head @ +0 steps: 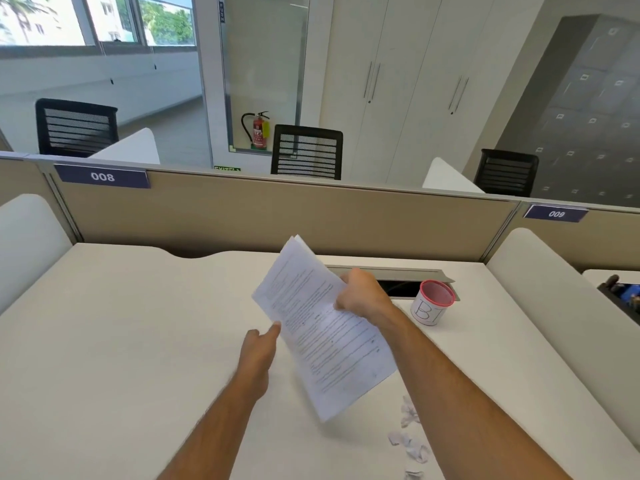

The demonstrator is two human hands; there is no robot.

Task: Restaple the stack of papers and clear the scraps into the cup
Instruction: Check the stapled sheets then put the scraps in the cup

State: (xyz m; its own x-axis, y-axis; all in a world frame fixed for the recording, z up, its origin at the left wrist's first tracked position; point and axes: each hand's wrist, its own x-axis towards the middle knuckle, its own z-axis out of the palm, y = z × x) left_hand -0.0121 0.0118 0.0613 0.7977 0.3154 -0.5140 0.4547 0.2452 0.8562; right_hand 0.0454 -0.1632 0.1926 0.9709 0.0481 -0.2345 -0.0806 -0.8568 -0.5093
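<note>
A: Right, from the left, what have you got?

B: Left hand (259, 344) first, fingers loosely extended, one fingertip touching the near left edge of the papers (322, 327), gripping nothing. Then the papers, lifted off the desk (121, 323), tilted, long axis running from 11 o'clock down to 5 o'clock. Right hand (363, 292) is clamped on their right edge, about halfway along.

A: So which hand is closer to the work?

B: I'd say the right carries the papers; the left only steadies them. The far corner, at 11 o'clock from my hands, fans slightly, so I judge the sheets are loose there.

A: Cup and scraps?

B: Cup (433, 303) stands at 2 o'clock from the right hand, just beyond the wrist, mouth up. Scraps (410, 434) lie at 5 o'clock, close to the right forearm, well apart from the cup.

A: Stapler?

B: I can't find one. The print is too blurred to read, I can't tell whether a staple sits in any corner, and the lowest scrap is cut off by the bottom edge.
</note>
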